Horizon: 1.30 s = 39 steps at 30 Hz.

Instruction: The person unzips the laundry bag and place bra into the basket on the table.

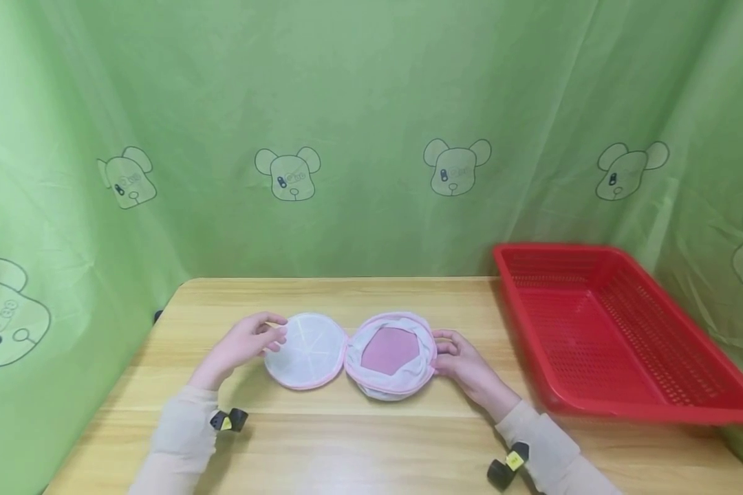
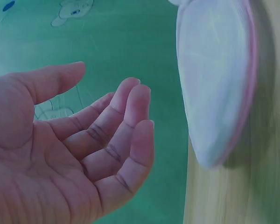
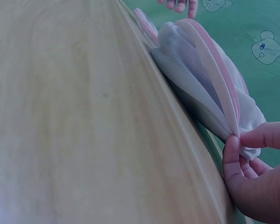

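Observation:
A round white mesh laundry bag (image 1: 362,333) with pink trim lies on the table, its mouth facing up and a pink base showing inside. Its flat round lid (image 1: 306,350) is folded out to the left, joined to the bag at one side. My right hand (image 1: 467,368) pinches the bag's rim at the right between thumb and forefinger, as the right wrist view shows at the pink-edged rim (image 3: 212,60). Beside the lid's left edge is my left hand (image 1: 248,338), palm toward the lid, fingers loosely bent. In the left wrist view a gap separates those fingers from the lid (image 2: 214,88).
A red perforated plastic basket (image 1: 600,344) stands at the right of the wooden table (image 1: 359,447). Green curtain (image 1: 371,89) with bear-head prints hangs behind and on both sides.

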### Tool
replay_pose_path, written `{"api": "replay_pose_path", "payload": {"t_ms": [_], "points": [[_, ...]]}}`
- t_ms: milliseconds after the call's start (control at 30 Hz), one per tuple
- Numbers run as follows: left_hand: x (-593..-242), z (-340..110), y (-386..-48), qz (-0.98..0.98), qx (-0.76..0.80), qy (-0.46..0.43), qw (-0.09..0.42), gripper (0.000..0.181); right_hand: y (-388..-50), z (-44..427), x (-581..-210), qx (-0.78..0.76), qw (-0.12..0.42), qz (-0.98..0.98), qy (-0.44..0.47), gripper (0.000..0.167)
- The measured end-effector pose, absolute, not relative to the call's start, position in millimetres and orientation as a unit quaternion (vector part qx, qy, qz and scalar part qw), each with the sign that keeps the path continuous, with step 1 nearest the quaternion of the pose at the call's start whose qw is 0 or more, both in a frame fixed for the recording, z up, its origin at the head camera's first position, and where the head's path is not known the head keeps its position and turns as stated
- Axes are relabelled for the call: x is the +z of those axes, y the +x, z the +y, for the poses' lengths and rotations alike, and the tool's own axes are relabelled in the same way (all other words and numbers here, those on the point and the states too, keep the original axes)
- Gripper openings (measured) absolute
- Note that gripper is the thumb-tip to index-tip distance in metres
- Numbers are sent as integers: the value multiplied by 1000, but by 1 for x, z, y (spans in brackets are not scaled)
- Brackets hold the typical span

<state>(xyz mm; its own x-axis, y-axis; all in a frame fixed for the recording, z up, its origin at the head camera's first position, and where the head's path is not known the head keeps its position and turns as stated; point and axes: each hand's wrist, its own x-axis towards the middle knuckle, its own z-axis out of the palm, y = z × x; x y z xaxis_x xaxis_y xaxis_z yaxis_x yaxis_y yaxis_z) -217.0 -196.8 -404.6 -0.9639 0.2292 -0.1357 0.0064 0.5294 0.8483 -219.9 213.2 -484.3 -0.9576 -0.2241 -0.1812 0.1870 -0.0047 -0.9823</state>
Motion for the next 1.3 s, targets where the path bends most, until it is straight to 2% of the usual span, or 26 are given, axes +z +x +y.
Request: {"api": "replay_pose_path", "payload": {"t_ms": [233,567,967,1300], "points": [[-413,-174,-221,845,517,74,112,39,-219,213,-482,-711,145,688,-17,68],[-427,-138,-224,828,539,68,137,40,-219,213,-483,-709,146,690,-10,69],[-442,-113,-218,846,503,90,154,35,-219,211,-482,-708,146,691,-5,68],[-453,-105,-215,783,577,80,217,25,-219,212,-483,-711,143,688,-12,67]]}}
